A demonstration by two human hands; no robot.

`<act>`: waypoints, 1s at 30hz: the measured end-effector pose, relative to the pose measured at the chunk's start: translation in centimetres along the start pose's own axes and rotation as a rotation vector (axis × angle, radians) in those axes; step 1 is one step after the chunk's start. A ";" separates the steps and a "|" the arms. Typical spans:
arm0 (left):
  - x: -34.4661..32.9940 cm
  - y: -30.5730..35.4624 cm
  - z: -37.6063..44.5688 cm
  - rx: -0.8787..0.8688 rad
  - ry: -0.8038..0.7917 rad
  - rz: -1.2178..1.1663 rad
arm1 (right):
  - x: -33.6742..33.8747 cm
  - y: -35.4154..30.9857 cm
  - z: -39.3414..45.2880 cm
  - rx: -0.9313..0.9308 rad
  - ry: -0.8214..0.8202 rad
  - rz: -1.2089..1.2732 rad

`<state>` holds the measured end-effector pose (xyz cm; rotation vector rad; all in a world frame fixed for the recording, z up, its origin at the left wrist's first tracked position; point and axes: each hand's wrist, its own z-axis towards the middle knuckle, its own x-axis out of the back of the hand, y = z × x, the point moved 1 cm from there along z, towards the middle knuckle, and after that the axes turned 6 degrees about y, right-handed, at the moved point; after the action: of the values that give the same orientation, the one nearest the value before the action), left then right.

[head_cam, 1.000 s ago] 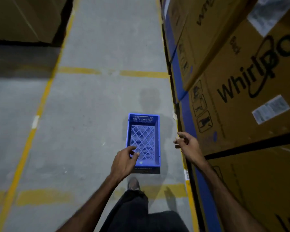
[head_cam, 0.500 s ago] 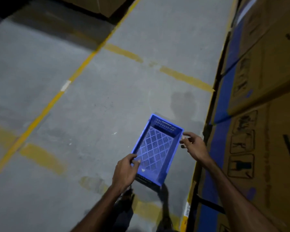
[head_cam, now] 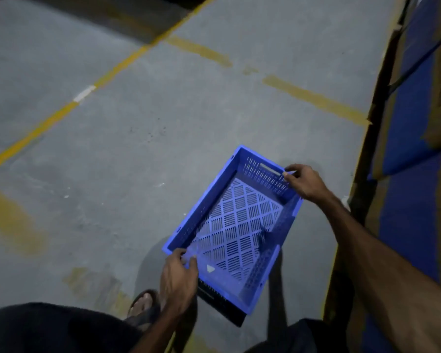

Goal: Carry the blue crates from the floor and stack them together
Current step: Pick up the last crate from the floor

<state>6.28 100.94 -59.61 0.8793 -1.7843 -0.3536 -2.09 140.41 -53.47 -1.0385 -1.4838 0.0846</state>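
The blue crate [head_cam: 236,230] sits low over the grey concrete floor [head_cam: 138,149], skewed to the yellow floor lines [head_cam: 49,118] — nothing lies on its perforated lattice base. The left hand [head_cam: 180,281] closes its fingers over the near corner of the rim. The right hand [head_cam: 304,183] pinches the far end wall beside the handle slot. Stacked cardboard boxes [head_cam: 418,123] stand just to the right.

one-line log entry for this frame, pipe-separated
phase: grasping | left hand: gripping near corner of blue crate | right hand: gripping far end wall | crate: empty | lifted: cannot tell | stack: not in view
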 end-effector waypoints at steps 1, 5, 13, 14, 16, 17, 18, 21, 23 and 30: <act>-1.3 -1.2 0.6 -0.014 0.059 -0.019 | -1.0 1.3 1.2 0.012 0.000 -0.050; -5.7 -4.9 3.0 0.033 0.284 -0.110 | -4.3 5.4 5.7 0.026 -0.004 -0.181; -10.4 -5.5 1.7 0.216 0.477 -0.448 | -7.7 7.4 10.7 0.003 0.045 -0.277; -10.7 -5.6 1.6 0.261 0.481 -0.468 | -7.7 7.3 10.9 0.015 0.063 -0.290; -11.2 -5.9 1.5 0.334 0.520 -0.501 | -7.7 7.2 11.5 0.046 0.125 -0.314; -11.5 -5.9 1.5 0.346 0.529 -0.511 | -7.7 7.2 11.9 0.052 0.149 -0.324; -11.7 -5.9 1.5 0.346 0.526 -0.517 | -7.8 7.2 12.2 0.051 0.147 -0.340; -12.0 -5.6 1.4 0.345 0.554 -0.528 | -8.2 7.2 12.6 -0.007 0.045 -0.400; -12.2 -5.2 1.0 0.380 0.538 -0.596 | -8.5 7.3 13.0 -0.033 0.033 -0.397; -13.7 -4.6 -0.5 0.353 0.429 -0.888 | -9.1 7.9 12.7 -0.024 0.069 -0.396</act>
<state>10.73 107.62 -71.63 1.8382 -0.9903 -0.3704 -9.90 145.86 -68.21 -0.7420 -1.6026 -0.2479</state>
